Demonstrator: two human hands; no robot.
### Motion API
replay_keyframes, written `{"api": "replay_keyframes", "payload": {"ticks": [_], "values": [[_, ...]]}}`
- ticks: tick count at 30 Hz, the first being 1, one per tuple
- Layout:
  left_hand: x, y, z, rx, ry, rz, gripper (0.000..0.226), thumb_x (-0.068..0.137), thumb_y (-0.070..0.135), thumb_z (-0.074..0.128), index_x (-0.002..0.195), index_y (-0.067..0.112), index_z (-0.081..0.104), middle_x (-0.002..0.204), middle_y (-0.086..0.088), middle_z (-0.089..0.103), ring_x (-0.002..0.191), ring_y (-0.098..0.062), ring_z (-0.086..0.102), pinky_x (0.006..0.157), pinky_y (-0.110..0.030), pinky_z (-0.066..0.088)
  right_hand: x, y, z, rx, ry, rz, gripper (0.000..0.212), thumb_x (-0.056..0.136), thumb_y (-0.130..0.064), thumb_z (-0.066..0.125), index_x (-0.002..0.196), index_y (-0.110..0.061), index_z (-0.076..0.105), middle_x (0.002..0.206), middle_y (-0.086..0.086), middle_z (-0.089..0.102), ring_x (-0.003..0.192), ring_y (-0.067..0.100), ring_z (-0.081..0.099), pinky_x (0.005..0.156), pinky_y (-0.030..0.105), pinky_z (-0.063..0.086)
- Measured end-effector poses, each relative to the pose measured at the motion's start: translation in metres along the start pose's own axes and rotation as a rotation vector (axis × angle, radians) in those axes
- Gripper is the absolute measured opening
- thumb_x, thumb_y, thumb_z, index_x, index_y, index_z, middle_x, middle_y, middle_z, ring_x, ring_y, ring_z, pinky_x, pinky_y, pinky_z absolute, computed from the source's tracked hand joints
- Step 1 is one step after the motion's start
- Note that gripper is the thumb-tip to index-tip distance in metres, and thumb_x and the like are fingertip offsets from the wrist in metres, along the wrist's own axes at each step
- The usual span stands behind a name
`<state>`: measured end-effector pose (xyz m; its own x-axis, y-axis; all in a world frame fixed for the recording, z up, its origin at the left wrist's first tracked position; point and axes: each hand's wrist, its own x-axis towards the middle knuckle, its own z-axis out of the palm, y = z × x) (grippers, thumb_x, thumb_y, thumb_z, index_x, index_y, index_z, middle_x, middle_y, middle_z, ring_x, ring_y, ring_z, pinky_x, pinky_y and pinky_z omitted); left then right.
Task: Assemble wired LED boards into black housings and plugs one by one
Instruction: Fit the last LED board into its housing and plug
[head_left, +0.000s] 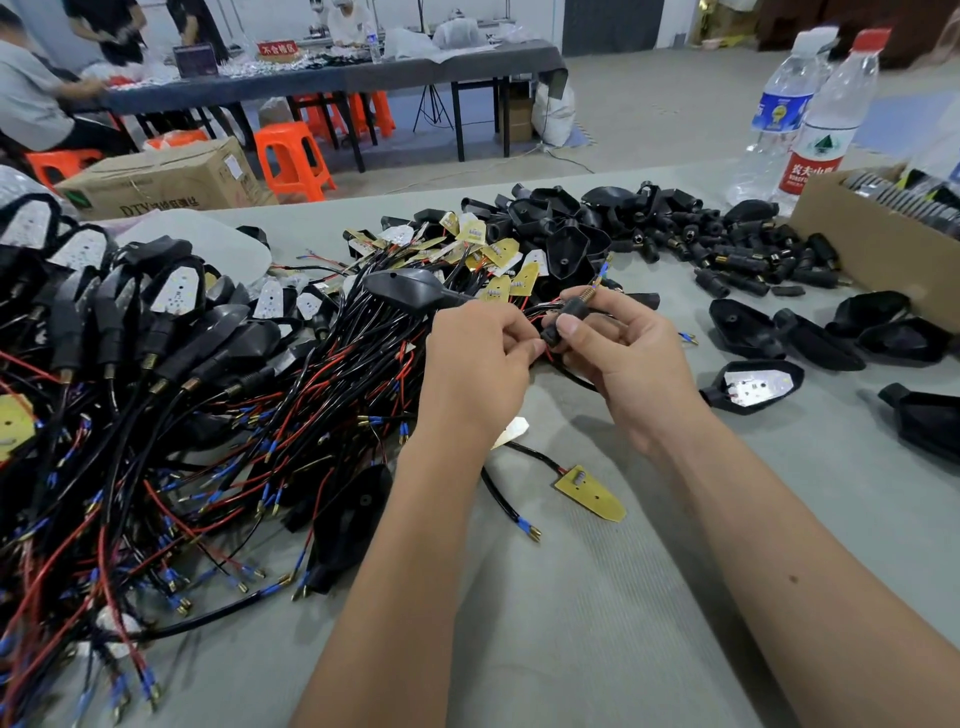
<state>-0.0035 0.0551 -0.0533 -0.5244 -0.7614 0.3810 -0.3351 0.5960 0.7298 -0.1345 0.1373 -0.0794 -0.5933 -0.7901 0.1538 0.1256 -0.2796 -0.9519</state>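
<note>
Orange stools (291, 158) beside dark table (467, 65), grey floor (649, 109).

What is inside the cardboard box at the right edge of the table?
The cardboard box holds rows of dark, flat pieces standing on edge, some with yellow-green marks. Its wall and the frame edge hide the lower part, so what the pieces are is unclear.

Single head-worn view, wide-angle. Looks forward and down, close over the tabletop (597, 623). Far edge and room visible beyond.

Bare table (649, 597) nearside; wire heap (156, 441) blocks left.
</note>
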Motion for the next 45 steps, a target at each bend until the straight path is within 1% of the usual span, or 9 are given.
{"api": "replay_keyframes", "payload": {"ticks": [4, 8, 14, 18, 21, 25, 28, 36, 45], "values": [[-0.004, -0.002, 0.001, -0.132, -0.006, -0.117, 0.011, 0.083, 0.007, 0.082, 0.076, 0.013, 0.076, 0.062, -0.002, 0.072, 0.061, -0.018, 0.072, 0.070, -0.045, 0.063, -0.001, -0.003, 0.000, -0.074, -0.018, -0.034, 0.025, 0.093, 0.000, 0.070, 0.116, -0.009, 0.071, 0.095, 0.039, 0.061, 0.092, 0.031, 0.065, 0.100, 0.053, 0.056], [-0.007, -0.003, 0.003, -0.348, 0.021, -0.294, 0.021, 0.074, 0.005, 0.089, 0.083, 0.012, 0.071, 0.068, -0.005, 0.075, 0.066, -0.020, 0.076, 0.077, -0.045, 0.064, 0.000, -0.005, 0.001, -0.118, 0.005, -0.048, 0.025, 0.093, -0.002, 0.071, 0.116, -0.014, 0.072, 0.089, 0.022, 0.056, 0.086, 0.029, 0.058, 0.086, 0.036, 0.057], [-0.010, -0.003, 0.013, -0.123, 0.071, -0.140, 0.026, 0.073, 0.002, 0.084, 0.076, 0.016, 0.062, 0.062, -0.002, 0.069, 0.059, -0.013, 0.068, 0.063, -0.031, 0.058, 0.000, -0.003, 0.004, -0.258, -0.008, -0.122, 0.026, 0.092, 0.001, 0.071, 0.114, -0.012, 0.074, 0.068, 0.005, 0.044, 0.069, 0.021, 0.044, 0.069, 0.029, 0.052], [-0.011, -0.002, 0.018, -0.233, 0.102, -0.147, 0.023, 0.077, 0.002, 0.084, 0.079, 0.016, 0.065, 0.066, 0.002, 0.072, 0.057, -0.007, 0.069, 0.061, -0.021, 0.055, 0.000, -0.003, 0.001, -0.108, 0.045, -0.088, 0.025, 0.092, 0.001, 0.072, 0.113, -0.011, 0.073, 0.081, 0.018, 0.054, 0.080, 0.025, 0.058, 0.082, 0.040, 0.061], [-0.009, -0.005, 0.016, -0.282, 0.052, -0.182, 0.020, 0.078, 0.004, 0.084, 0.078, 0.019, 0.072, 0.067, 0.000, 0.074, 0.060, -0.011, 0.071, 0.068, -0.031, 0.060, 0.002, -0.003, -0.002, -0.112, 0.058, -0.092, 0.023, 0.091, 0.000, 0.073, 0.110, -0.014, 0.074, 0.084, 0.019, 0.056, 0.085, 0.027, 0.061, 0.091, 0.052, 0.059], [-0.006, -0.003, 0.011, -0.281, 0.065, -0.192, 0.018, 0.082, 0.004, 0.078, 0.079, 0.021, 0.073, 0.075, 0.001, 0.075, 0.069, -0.012, 0.073, 0.078, -0.039, 0.063, 0.002, 0.001, 0.000, -0.373, 0.011, -0.189, 0.023, 0.091, -0.005, 0.074, 0.111, -0.016, 0.075, 0.067, -0.005, 0.054, 0.067, 0.018, 0.054, 0.070, 0.046, 0.059], [-0.002, -0.001, 0.003, -0.325, 0.106, -0.191, 0.018, 0.083, 0.002, 0.073, 0.080, 0.020, 0.074, 0.074, 0.000, 0.074, 0.068, -0.014, 0.073, 0.071, -0.037, 0.062, -0.001, 0.006, 0.009, -0.516, -0.054, -0.263, 0.023, 0.089, -0.010, 0.077, 0.110, -0.020, 0.074, 0.082, 0.012, 0.069, 0.075, 0.036, 0.062, 0.073, 0.048, 0.055], [0.001, -0.010, -0.016, -0.337, 0.092, -0.148, 0.010, 0.084, 0.014, 0.081, 0.076, 0.018, 0.078, 0.067, -0.005, 0.074, 0.065, -0.023, 0.072, 0.069, -0.043, 0.062, -0.003, 0.015, 0.015, -0.686, -0.111, -0.370, 0.032, 0.083, -0.014, 0.083, 0.113, -0.023, 0.076, 0.077, -0.015, 0.059, 0.072, 0.011, 0.057, 0.070, 0.029, 0.047], [0.003, -0.010, -0.018, -0.277, 0.113, -0.176, 0.013, 0.089, 0.008, 0.073, 0.077, 0.014, 0.074, 0.065, -0.006, 0.070, 0.065, -0.024, 0.070, 0.073, -0.052, 0.062, -0.004, 0.017, 0.017, -0.743, -0.122, -0.417, 0.034, 0.082, -0.020, 0.082, 0.114, -0.030, 0.076, 0.086, -0.020, 0.066, 0.080, 0.009, 0.062, 0.073, 0.030, 0.052]]}}
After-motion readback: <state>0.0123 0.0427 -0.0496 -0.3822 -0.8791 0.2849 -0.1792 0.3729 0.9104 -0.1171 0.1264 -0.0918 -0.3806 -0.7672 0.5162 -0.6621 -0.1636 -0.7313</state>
